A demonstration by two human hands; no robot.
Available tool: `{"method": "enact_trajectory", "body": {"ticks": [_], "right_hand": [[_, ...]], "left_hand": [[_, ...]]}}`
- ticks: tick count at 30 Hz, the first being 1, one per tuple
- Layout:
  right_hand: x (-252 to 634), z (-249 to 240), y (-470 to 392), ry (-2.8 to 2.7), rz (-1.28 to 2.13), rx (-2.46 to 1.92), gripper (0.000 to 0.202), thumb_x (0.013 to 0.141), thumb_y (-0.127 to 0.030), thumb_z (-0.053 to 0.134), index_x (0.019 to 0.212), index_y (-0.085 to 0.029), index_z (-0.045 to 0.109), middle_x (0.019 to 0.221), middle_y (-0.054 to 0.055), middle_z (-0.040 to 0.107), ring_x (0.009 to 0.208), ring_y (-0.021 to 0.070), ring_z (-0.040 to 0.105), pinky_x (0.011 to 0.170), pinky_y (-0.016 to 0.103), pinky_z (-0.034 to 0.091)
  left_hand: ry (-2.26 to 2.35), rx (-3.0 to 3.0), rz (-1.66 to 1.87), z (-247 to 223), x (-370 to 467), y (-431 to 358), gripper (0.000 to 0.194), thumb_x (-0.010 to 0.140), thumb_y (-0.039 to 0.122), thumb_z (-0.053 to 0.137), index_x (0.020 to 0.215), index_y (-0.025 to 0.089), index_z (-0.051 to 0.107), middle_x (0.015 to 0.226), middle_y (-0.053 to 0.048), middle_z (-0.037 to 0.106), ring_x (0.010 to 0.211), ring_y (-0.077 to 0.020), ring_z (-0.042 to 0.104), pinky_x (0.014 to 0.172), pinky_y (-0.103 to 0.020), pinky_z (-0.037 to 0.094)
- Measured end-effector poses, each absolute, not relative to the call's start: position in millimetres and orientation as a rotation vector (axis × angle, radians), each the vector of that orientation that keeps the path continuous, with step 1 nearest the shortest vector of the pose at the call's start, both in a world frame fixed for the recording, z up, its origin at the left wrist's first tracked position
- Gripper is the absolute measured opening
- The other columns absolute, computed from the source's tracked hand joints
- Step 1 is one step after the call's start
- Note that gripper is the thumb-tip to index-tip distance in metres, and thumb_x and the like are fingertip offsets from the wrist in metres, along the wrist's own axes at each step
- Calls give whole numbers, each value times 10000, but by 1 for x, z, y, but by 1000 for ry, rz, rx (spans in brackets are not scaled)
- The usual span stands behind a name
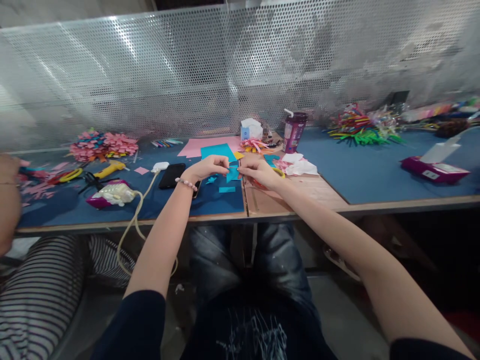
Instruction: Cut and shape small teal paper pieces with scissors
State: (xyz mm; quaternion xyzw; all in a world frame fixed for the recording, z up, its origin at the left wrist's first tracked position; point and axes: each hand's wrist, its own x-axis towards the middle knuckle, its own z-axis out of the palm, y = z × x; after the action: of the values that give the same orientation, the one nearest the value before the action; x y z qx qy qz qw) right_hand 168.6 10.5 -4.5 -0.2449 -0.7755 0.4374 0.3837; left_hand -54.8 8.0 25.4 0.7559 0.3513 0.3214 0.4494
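Between my two hands is a small piece of blue paper (233, 174), pinched at its edges. My left hand (210, 167), with a beaded bracelet on the wrist, closes its thumb and fingertips on the paper's left side. On the right side, my right hand (259, 171) pinches it with curled fingers. Below the hands a blue paper strip (227, 190) lies flat on the blue table mat. Small folded blue scraps (212, 179) rest by my left hand. Behind them lie a larger blue sheet (218, 152) and pink sheets (191, 147).
At left are a black phone (172, 176), a white plug with cable (160, 167), a yellow glue gun (109, 169) and pink paper bundles (120, 145). A purple cup (294, 132) stands behind my right hand. A co-worker's arm (8, 200) shows at far left.
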Motion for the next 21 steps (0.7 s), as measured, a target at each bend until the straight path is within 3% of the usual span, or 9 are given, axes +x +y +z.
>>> {"method": "enact_trajectory", "body": {"ticks": [14, 21], "right_hand": [[169, -5, 10, -1971, 1145, -642, 333, 776, -456, 629, 718, -128, 652, 518, -21, 564, 407, 64, 472, 401, 184, 355], [167, -6, 9, -1967, 1239, -666, 343, 744, -465, 659, 737, -123, 666, 603, 8, 637, 435, 67, 507, 406, 184, 377]], "left_hand": [[895, 1907, 785, 23, -57, 11, 152, 655, 219, 686, 711, 154, 561, 667, 26, 540, 582, -81, 536, 545, -203, 387], [907, 1887, 807, 24, -57, 10, 166, 636, 215, 689, 719, 158, 557, 671, 26, 550, 581, -81, 540, 541, -200, 380]]}}
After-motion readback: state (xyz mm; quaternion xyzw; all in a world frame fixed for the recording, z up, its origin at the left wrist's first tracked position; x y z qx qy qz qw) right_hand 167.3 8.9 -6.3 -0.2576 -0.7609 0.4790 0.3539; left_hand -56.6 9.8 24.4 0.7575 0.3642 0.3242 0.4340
